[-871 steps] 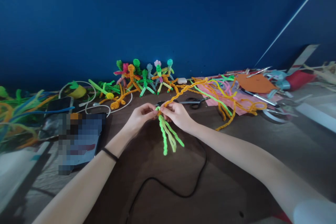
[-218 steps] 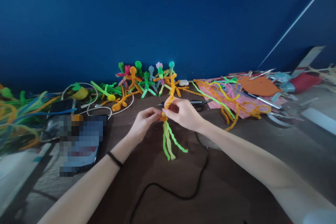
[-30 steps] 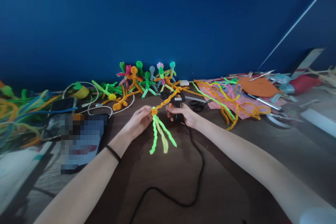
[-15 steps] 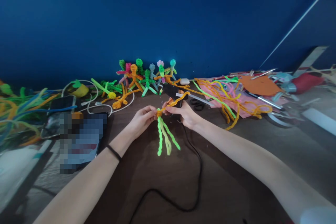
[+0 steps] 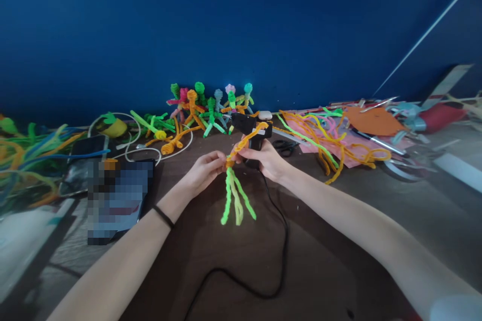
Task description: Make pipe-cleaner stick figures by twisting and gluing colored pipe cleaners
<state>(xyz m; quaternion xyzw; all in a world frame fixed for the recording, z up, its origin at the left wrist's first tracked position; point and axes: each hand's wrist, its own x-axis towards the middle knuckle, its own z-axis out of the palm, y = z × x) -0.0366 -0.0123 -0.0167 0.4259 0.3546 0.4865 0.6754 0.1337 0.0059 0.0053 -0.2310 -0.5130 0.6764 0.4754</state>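
Both hands meet at the middle over the dark table [image 5: 226, 246]. My left hand [image 5: 206, 171] pinches the orange wrapped part of a pipe-cleaner figure [image 5: 236, 195], whose light green strands hang down below. A black glue gun [image 5: 244, 123] is held in my right hand [image 5: 268, 161], its nozzle pointing left and its cord running down. The thumb and fingers of that hand also touch the twisted orange strand [image 5: 248, 139], which rises to the upper right from the figure, in front of the gun.
Finished-looking pipe-cleaner figures [image 5: 211, 115] stand along the blue wall. Left are a phone [image 5: 126, 195], a white cable [image 5: 140, 130] and loose pipe cleaners [image 5: 26, 160]. Right lie black scissors [image 5: 285, 148], orange strands [image 5: 335, 150], pink sheets [image 5: 352, 141] and a white case [image 5: 264, 115].
The glue gun has come more upright and more into view in my right hand. The orange strand now slants more steeply, and the green strands have swung slightly left.
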